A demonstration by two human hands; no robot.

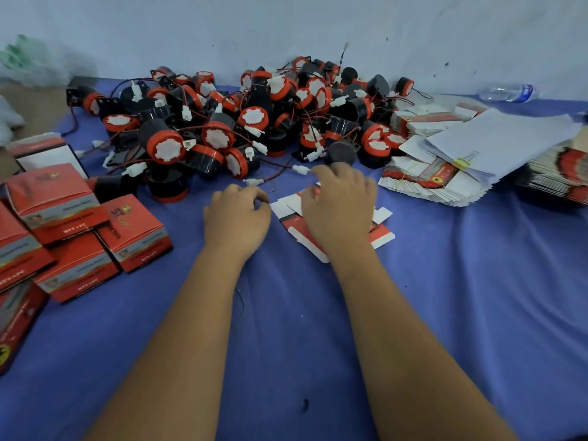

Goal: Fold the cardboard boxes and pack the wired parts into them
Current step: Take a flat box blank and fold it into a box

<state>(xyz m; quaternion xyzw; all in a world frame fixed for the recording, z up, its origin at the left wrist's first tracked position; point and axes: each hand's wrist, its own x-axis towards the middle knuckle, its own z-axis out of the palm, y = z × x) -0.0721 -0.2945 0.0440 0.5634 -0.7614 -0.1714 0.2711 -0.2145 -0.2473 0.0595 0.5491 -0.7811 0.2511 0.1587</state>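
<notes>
A big pile of black and red wired parts [248,122] with white connectors lies at the back of the blue cloth. One flat, unfolded red and white cardboard box [294,226] lies in the middle. My right hand [339,205] hovers over it, and its curled fingertips reach a black wired part [342,151] at the pile's front edge; whether they grip that part is not visible. My left hand [237,218] rests knuckles-up on the cloth just left of the flat box, fingers loosely curled, holding nothing. A loose connector and wire [254,182] lie just beyond it.
Several folded red boxes [63,218] are stacked at the left. Stacks of flat box blanks [423,183] and white paper sheets [496,141] sit at the right. A plastic bottle [506,92] lies against the wall. The blue cloth [286,329] spreads under my forearms.
</notes>
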